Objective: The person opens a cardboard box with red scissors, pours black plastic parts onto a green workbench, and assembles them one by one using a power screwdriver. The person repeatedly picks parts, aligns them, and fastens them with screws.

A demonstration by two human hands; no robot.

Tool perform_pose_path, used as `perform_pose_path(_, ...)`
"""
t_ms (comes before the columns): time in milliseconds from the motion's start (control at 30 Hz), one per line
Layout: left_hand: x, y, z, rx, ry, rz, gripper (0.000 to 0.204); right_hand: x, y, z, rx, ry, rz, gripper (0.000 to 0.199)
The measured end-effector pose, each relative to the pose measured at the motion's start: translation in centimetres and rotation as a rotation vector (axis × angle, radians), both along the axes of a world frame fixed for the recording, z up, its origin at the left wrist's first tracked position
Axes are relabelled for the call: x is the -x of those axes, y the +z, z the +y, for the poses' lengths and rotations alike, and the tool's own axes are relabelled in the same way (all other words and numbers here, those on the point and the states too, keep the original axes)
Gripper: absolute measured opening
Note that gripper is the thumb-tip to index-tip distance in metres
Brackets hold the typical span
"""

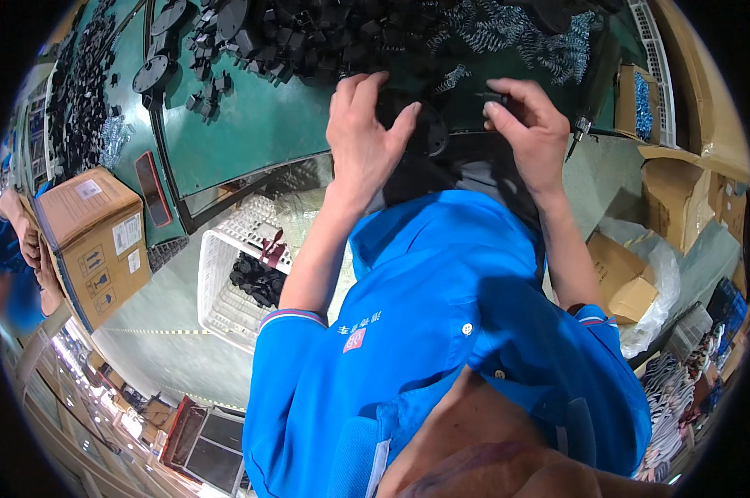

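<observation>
Both hands (367, 133) (524, 124) on black disc (429, 129)

A dark green bench (250, 124) carries heaps of black plastic parts (309, 37) and a tangle of silvery grey wire springs (549, 41). A black round disc (425, 129) sits between the hands. The person's polo shirt (441, 332) is bright blue, with striped sleeve cuffs in white and dark blue. A white lattice-patterned plastic crate (226, 282) holds more black parts. Brown cardboard boxes (93, 241) bear white labels. A small box (640, 104) holds blue pieces.
</observation>
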State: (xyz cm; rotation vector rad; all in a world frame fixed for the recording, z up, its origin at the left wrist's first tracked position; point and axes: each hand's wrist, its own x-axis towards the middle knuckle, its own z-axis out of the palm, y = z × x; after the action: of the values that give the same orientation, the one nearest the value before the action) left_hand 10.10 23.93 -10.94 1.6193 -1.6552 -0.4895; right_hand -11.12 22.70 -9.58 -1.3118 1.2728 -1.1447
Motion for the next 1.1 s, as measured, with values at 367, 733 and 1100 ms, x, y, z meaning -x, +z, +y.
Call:
perform_pose_path(367, -0.3, -0.5, -1.7, -0.441, -0.123, 0.148, 0.040, -1.8, -1.4, -2.3, 0.123, 0.021, 0.345, 0.022)
perform_pose_path(733, -0.6, -0.7, -2.1, -0.545, -0.134, 0.228, 0.039, -1.3, -1.4, -1.7, 0.051, -0.013, 0.154, 0.025)
perform_pose_path(1100, -0.5, -0.7, -2.1, -0.573, -0.128, 0.244, 0.039, -1.8, -1.0, -1.0, 0.031, -0.024, 0.171, 0.026)
